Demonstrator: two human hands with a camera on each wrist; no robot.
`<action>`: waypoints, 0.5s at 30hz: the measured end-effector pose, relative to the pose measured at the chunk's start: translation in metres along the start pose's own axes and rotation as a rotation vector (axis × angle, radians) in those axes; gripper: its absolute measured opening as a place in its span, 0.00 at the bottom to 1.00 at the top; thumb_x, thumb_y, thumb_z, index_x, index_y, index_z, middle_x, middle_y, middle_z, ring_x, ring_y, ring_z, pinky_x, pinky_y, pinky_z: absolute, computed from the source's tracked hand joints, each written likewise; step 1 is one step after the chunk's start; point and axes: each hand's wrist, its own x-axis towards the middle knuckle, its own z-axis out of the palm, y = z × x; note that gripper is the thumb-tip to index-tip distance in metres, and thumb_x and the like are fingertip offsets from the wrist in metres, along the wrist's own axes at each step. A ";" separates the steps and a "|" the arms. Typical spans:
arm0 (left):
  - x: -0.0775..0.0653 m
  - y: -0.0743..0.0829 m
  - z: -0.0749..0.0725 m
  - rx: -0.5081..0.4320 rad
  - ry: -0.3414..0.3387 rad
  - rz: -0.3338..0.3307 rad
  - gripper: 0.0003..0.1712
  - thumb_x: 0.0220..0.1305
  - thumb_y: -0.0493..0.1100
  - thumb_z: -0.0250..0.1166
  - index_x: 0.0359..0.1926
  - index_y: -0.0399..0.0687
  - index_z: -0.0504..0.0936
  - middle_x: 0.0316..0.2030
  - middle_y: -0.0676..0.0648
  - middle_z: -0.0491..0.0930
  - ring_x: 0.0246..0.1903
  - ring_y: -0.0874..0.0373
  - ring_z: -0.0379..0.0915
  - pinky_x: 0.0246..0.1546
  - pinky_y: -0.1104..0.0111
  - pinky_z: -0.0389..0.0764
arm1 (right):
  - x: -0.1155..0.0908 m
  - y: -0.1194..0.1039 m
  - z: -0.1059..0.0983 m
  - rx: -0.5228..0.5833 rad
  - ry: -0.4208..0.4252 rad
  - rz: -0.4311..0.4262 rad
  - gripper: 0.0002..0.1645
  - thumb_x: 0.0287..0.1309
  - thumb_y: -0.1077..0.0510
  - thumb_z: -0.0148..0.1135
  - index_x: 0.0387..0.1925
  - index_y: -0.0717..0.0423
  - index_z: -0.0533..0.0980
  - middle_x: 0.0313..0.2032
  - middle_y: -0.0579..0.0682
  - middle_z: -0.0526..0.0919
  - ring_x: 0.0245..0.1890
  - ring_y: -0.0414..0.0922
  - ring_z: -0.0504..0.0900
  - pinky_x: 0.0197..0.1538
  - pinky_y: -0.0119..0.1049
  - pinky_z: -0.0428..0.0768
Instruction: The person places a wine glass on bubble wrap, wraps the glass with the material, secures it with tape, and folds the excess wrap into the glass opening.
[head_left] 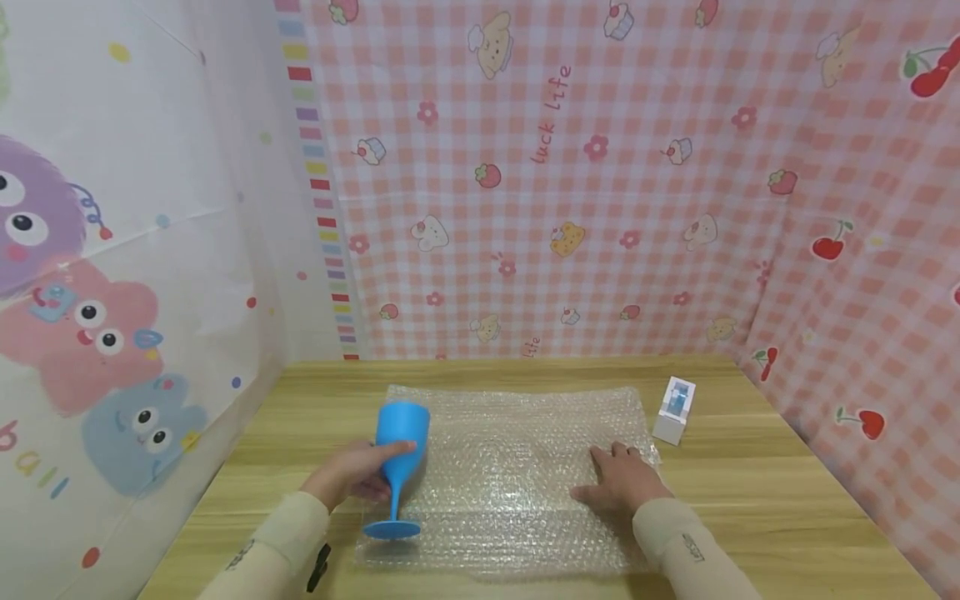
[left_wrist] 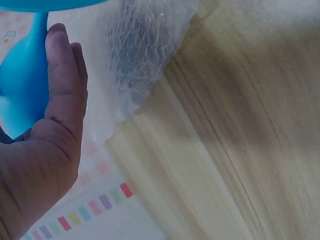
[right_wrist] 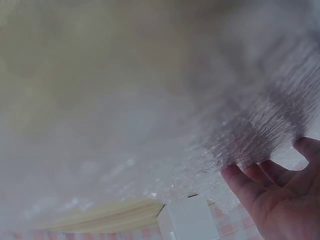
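A blue plastic goblet [head_left: 403, 423] stands or is held just over the left part of a clear bubble wrap sheet [head_left: 510, 483]; whether its base touches the sheet I cannot tell. My left hand [head_left: 352, 472] grips the bowl from the left, thumb across the front. In the left wrist view, the fingers of that hand [left_wrist: 60, 110] lie along the goblet's bowl and stem [left_wrist: 39, 30]. My right hand [head_left: 628, 482] rests on the right part of the sheet with its fingers spread. The right wrist view has those fingertips [right_wrist: 232, 172] touching the bubble wrap [right_wrist: 240, 140].
A small white box [head_left: 673, 411] with a light-blue panel stands at the right, beyond the sheet's edge. Beside my left forearm lies a slim black object [head_left: 318, 568] of unclear kind. The wooden table [head_left: 780, 500] is bordered by patterned cloth [head_left: 555, 275] at the back and sides.
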 end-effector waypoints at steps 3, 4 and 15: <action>0.001 -0.002 0.001 0.017 -0.003 -0.024 0.39 0.59 0.65 0.67 0.44 0.30 0.73 0.25 0.41 0.80 0.20 0.55 0.78 0.27 0.64 0.84 | 0.002 0.001 0.000 0.000 0.000 -0.001 0.55 0.51 0.30 0.67 0.68 0.63 0.66 0.66 0.78 0.59 0.66 0.76 0.57 0.61 0.70 0.63; 0.001 -0.003 0.001 0.018 -0.001 -0.032 0.39 0.58 0.65 0.68 0.45 0.30 0.73 0.25 0.41 0.80 0.20 0.56 0.78 0.26 0.65 0.84 | 0.002 0.000 -0.001 0.000 -0.002 -0.001 0.55 0.51 0.30 0.67 0.69 0.63 0.66 0.66 0.78 0.59 0.66 0.76 0.57 0.61 0.70 0.63; 0.004 -0.013 0.009 0.018 0.039 -0.064 0.38 0.60 0.66 0.66 0.42 0.31 0.72 0.22 0.40 0.80 0.17 0.57 0.78 0.23 0.67 0.83 | 0.003 0.003 0.004 0.008 0.003 0.002 0.57 0.50 0.28 0.66 0.69 0.63 0.66 0.66 0.78 0.59 0.65 0.77 0.57 0.61 0.71 0.63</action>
